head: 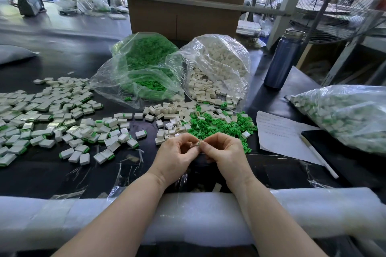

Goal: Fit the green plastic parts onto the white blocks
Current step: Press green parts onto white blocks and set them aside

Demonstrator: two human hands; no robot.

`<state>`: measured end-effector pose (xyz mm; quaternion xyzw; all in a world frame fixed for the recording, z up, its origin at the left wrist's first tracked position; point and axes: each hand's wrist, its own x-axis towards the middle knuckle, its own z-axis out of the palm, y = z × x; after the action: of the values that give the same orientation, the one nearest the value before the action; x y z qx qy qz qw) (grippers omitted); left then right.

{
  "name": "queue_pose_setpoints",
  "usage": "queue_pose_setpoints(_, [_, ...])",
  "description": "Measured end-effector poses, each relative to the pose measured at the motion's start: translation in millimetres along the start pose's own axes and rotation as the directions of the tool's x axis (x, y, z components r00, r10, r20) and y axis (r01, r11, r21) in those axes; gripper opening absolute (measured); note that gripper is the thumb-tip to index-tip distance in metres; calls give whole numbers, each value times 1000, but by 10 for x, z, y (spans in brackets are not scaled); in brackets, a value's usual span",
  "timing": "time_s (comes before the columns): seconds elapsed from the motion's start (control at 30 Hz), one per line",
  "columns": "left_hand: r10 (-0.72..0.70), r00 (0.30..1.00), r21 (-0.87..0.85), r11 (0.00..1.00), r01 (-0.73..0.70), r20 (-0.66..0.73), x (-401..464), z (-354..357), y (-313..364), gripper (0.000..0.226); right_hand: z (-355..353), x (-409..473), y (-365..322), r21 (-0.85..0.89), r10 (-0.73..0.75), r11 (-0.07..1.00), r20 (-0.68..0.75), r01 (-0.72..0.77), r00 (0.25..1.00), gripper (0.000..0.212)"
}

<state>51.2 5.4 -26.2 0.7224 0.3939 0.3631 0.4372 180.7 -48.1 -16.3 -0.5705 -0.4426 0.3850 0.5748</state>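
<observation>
Two hands: left hand point(174, 152) and right hand point(224, 151) meet fingertip to fingertip over the black table point(62, 173), near its front edge.
Grip: both sets of fingers curled, pinching one small piece point(198, 143) between them; mostly hidden, white or green not clear.
Loose green parts point(217, 125): pile just beyond the right hand.
Loose white blocks point(167, 115): scattered beside the green pile.
Fitted blocks point(52, 119): spread wide on the left.
Bags: green bag point(144, 69) and white bag point(217, 69) at the back, third bag point(344, 115) far right.
Extras: paper sheet point(279, 131), pen point(319, 156), blue bottle point(282, 62).
</observation>
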Motion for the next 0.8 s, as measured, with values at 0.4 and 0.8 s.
queue_pose_setpoints(0.4, [7, 1000, 64, 998, -8, 18, -3, -1, 12, 18, 15, -2, 0, -37, -8, 999, 40, 9, 999, 10])
queue_pose_setpoints(0.8, [44, 997, -62, 997, -40, 70, -24, -23, 108, 12, 38, 17, 9, -113, 15, 994, 164, 3, 986, 16])
